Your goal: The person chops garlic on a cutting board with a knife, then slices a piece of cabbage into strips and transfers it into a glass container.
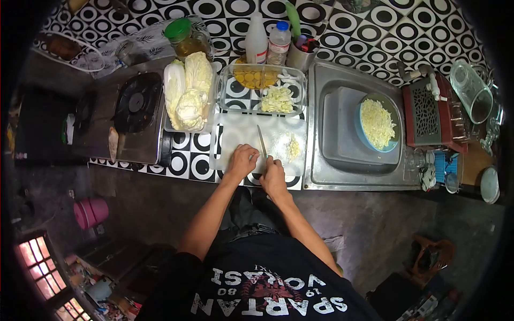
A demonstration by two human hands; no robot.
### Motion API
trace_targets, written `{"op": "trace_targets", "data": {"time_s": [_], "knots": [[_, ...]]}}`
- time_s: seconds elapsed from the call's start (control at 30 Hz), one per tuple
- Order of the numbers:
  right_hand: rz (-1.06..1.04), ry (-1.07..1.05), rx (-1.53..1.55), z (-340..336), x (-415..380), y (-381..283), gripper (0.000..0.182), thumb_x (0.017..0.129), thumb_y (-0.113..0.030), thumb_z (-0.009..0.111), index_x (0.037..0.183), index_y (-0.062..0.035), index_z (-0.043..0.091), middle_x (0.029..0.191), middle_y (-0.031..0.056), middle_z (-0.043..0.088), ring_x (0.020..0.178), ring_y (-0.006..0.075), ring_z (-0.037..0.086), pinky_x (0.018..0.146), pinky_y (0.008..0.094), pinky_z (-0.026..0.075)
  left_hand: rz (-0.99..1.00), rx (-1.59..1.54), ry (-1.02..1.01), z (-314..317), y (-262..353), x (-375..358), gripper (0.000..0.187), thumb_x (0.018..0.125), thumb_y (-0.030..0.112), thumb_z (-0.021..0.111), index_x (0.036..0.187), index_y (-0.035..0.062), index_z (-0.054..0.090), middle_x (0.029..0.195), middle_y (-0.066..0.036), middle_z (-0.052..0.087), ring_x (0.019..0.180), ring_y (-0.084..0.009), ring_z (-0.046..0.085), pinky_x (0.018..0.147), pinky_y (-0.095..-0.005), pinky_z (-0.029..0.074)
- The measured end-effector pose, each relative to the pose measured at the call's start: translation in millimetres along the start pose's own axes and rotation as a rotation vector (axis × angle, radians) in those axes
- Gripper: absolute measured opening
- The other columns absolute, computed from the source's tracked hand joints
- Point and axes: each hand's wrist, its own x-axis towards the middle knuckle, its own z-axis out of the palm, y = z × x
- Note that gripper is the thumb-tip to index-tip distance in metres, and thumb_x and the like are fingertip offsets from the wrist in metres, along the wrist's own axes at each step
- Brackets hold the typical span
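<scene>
My right hand point(274, 175) grips a knife point(261, 140), its blade pointing away from me over the white cutting board point(230, 134). Just left of the blade, my left hand point(244, 160) rests on the board with fingers curled; whatever is under its fingertips is too small to tell. Finely chopped pale bits point(293, 148) lie on the board's right side. Behind the board, a clear rectangular container point(222, 88) holds cut cabbage pieces point(277, 100). To the left, whole napa cabbages point(196, 80) sit in another clear container point(171, 130).
A blue bowl point(360, 125) of chopped cabbage stands over the sink point(317, 155) at right. The gas stove point(144, 147) is at left. A white bottle point(257, 40), a blue-capped bottle point(278, 45), a metal cup point(301, 56) and a green-lidded jar point(179, 32) line the back.
</scene>
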Motion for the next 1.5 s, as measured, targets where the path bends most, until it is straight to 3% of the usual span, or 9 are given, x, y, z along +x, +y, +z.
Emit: {"op": "trace_targets", "data": {"time_s": [0.27, 0.43, 0.47, 0.57, 0.73, 1.1, 1.17, 1.23, 1.5], "knots": [[-0.013, 0.044, -0.033, 20.4, 13.4, 9.2, 0.070, 0.061, 0.005, 0.067, 0.124, 0.0043, 0.036, 0.105, 0.0276, 0.047, 0.089, 0.0460, 0.056, 0.076, 0.0458, 0.049, 0.014, -0.037, -0.023, -0.5, 0.1, -0.7, 0.006, 0.071, 0.007, 0.064, 0.076, 0.0049, 0.067, 0.081, -0.010, 0.062, 0.079, -0.0308, 0.056, 0.071, -0.0394, 0.045], [-0.086, 0.060, -0.081, 5.8, 26.5, 5.8, 0.038, 0.063, 0.006, 0.057, 0.101, 0.0054, 0.047, 0.085, 0.0275, 0.053, 0.081, 0.0455, 0.055, 0.072, 0.0466, 0.047, 0.029, -0.045, -0.043, -5.2, -1.5, 0.5, 0.006, 0.071, 0.007, 0.065, 0.076, 0.0053, 0.067, 0.080, -0.010, 0.062, 0.078, -0.0305, 0.056, 0.071, -0.0389, 0.045], [-0.019, -0.048, -0.115, 0.0, 25.4, 5.1, 0.056, 0.061, 0.005, 0.065, 0.112, 0.0060, 0.043, 0.097, 0.0289, 0.052, 0.088, 0.0463, 0.055, 0.077, 0.0465, 0.048, 0.009, -0.056, -0.055, -5.5, -2.0, 1.5, 0.006, 0.071, 0.008, 0.065, 0.076, 0.0054, 0.067, 0.080, -0.010, 0.062, 0.078, -0.0304, 0.056, 0.072, -0.0390, 0.045], [0.032, -0.105, -0.144, -5.6, 11.0, -0.6, 0.056, 0.060, 0.005, 0.066, 0.112, 0.0063, 0.044, 0.097, 0.0292, 0.052, 0.089, 0.0460, 0.055, 0.077, 0.0466, 0.048, -0.015, -0.085, -0.082, -6.8, -2.3, 3.4, 0.005, 0.072, 0.009, 0.065, 0.075, 0.0058, 0.067, 0.079, -0.009, 0.062, 0.079, -0.0301, 0.056, 0.072, -0.0388, 0.045], [-0.046, 0.125, -0.099, 35.2, -0.6, 13.0, 0.073, 0.060, 0.005, 0.068, 0.126, 0.0043, 0.036, 0.104, 0.0286, 0.048, 0.088, 0.0464, 0.055, 0.075, 0.0461, 0.048, 0.038, -0.141, -0.124, -5.6, -10.0, 7.3, 0.005, 0.070, 0.009, 0.065, 0.075, 0.0064, 0.068, 0.077, -0.009, 0.062, 0.078, -0.0297, 0.056, 0.072, -0.0387, 0.046], [0.137, -0.003, -0.107, 12.8, 5.8, -20.9, 0.045, 0.060, 0.006, 0.062, 0.102, 0.0054, 0.046, 0.089, 0.0302, 0.051, 0.085, 0.0462, 0.053, 0.072, 0.0477, 0.046, 0.076, -0.175, -0.099, -0.9, -18.1, 8.4, 0.009, 0.070, 0.007, 0.062, 0.076, 0.0044, 0.069, 0.075, -0.011, 0.061, 0.077, -0.0323, 0.056, 0.074, -0.0396, 0.047], [-0.002, 0.200, -0.119, 35.2, -2.7, -3.3, 0.042, 0.063, 0.010, 0.052, 0.104, 0.0049, 0.048, 0.082, 0.0235, 0.050, 0.071, 0.0399, 0.055, 0.064, 0.0444, 0.046, 0.022, -0.194, -0.134, -1.0, -18.4, 9.6, 0.008, 0.069, 0.007, 0.063, 0.075, 0.0061, 0.068, 0.075, -0.011, 0.062, 0.077, -0.0313, 0.058, 0.071, -0.0397, 0.047], [-0.081, 0.267, -0.138, 44.0, -2.7, 3.8, 0.056, 0.063, 0.010, 0.054, 0.118, 0.0042, 0.045, 0.093, 0.0250, 0.050, 0.075, 0.0405, 0.056, 0.066, 0.0435, 0.048, 0.004, -0.194, -0.136, -0.6, -16.3, 7.1, 0.006, 0.070, 0.008, 0.064, 0.074, 0.0063, 0.068, 0.074, -0.011, 0.062, 0.076, -0.0313, 0.058, 0.071, -0.0397, 0.047], [-0.114, 0.095, -0.133, 16.0, 31.2, 4.1, 0.049, 0.068, 0.006, 0.054, 0.116, 0.0076, 0.047, 0.085, 0.0264, 0.052, 0.075, 0.0429, 0.055, 0.064, 0.0447, 0.046, -0.032, -0.234, 0.025, 5.6, -17.2, 3.0, 0.007, 0.068, 0.001, 0.064, 0.074, 0.0043, 0.066, 0.072, -0.012, 0.059, 0.070, -0.0305, 0.058, 0.062, -0.0379, 0.048]]}}
